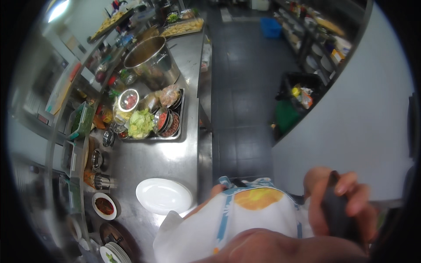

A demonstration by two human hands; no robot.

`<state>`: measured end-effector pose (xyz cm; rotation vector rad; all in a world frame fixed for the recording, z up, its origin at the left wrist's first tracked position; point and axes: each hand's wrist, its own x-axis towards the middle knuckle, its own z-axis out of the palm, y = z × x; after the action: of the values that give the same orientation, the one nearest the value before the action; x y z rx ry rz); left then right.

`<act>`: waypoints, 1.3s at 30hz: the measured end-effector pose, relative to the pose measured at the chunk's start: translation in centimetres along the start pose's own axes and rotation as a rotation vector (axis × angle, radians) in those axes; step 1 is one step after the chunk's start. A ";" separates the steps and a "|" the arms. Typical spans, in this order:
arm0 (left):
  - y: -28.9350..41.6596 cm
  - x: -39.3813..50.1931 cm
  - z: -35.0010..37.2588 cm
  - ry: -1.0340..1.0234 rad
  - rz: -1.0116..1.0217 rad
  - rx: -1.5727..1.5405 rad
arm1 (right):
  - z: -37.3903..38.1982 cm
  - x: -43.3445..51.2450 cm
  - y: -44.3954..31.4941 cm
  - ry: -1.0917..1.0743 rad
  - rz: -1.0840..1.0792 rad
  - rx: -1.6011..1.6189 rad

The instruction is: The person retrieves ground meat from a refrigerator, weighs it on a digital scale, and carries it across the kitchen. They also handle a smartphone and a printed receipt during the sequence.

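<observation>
My right hand is raised at the lower right, close to the camera, with its fingers around a dark, flat, elongated object; what that is cannot be told. My left arm hangs beside the steel counter, and only a bit of my left hand shows past the apron, its fingers hidden. An empty white oval plate lies on the counter near that arm. Farther along, a metal tray carries shredded lettuce and several bowls of chopped food. A bowl of dark red sauce stands left of the plate.
A large steel pot stands behind the tray, and a tray of pale food pieces lies beyond it. Shelves with plastic containers line the left. Stacked plates are at lower left. A black bin stands right of the aisle, by a pale panel.
</observation>
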<state>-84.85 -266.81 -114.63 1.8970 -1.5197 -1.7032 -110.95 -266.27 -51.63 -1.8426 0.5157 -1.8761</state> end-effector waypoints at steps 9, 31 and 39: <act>8.6 14.7 -4.3 0.037 -0.024 0.163 | -7.7 8.5 17.0 0.063 -0.159 0.013; 35.9 48.4 -17.5 0.397 0.156 0.280 | -23.7 32.4 57.1 0.082 -0.511 0.233; 53.8 65.1 -27.9 0.444 0.216 0.000 | -25.2 42.5 64.5 -0.045 0.309 0.318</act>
<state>-103.02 -353.76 -109.75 1.8681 -1.4750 -1.0988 -132.09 -344.73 -53.61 -1.4998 0.4290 -1.6024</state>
